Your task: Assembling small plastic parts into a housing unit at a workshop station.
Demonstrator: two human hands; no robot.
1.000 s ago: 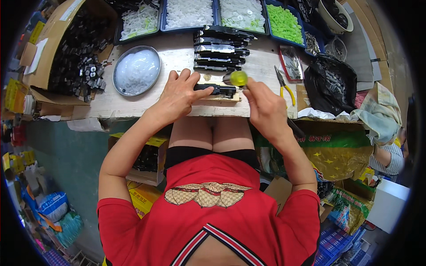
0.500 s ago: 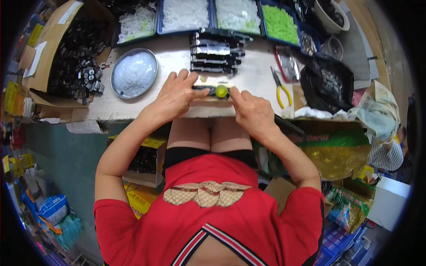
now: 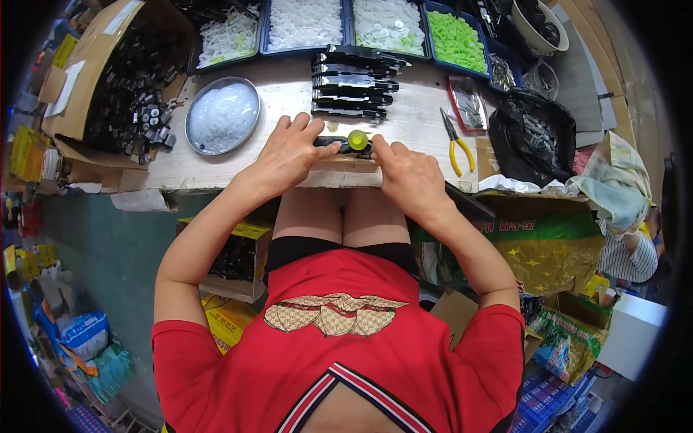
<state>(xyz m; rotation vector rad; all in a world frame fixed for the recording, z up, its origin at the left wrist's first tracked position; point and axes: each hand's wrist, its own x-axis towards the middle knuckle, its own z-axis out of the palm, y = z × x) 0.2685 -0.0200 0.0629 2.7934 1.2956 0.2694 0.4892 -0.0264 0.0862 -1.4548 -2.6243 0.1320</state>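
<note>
At the near edge of the table, my left hand [image 3: 291, 153] has its thumb and forefinger closed on the left end of a slim black part [image 3: 346, 147]. The other fingers of that hand spread over the tabletop. My right hand [image 3: 411, 177] is curled, its fingertips pinching the part's right end. Between the two hands, a round yellow-green translucent knob [image 3: 358, 139] stands over the part. What it belongs to underneath is hidden. Just beyond lies a row of similar black parts [image 3: 354, 90], stacked side by side.
A round dish [image 3: 222, 115] of clear, gel-like material sits left, beside a carton [image 3: 68, 108] of small black pieces. Blue trays [image 3: 303, 50] of white and green pieces line the back. Yellow-handled pliers [image 3: 462, 153], a red-edged packet [image 3: 469, 105] and a black bag [image 3: 530, 162] lie right.
The yellow-green knob has shifted slightly away from me over the black part. Both hands keep nearly the same place and grip.
</note>
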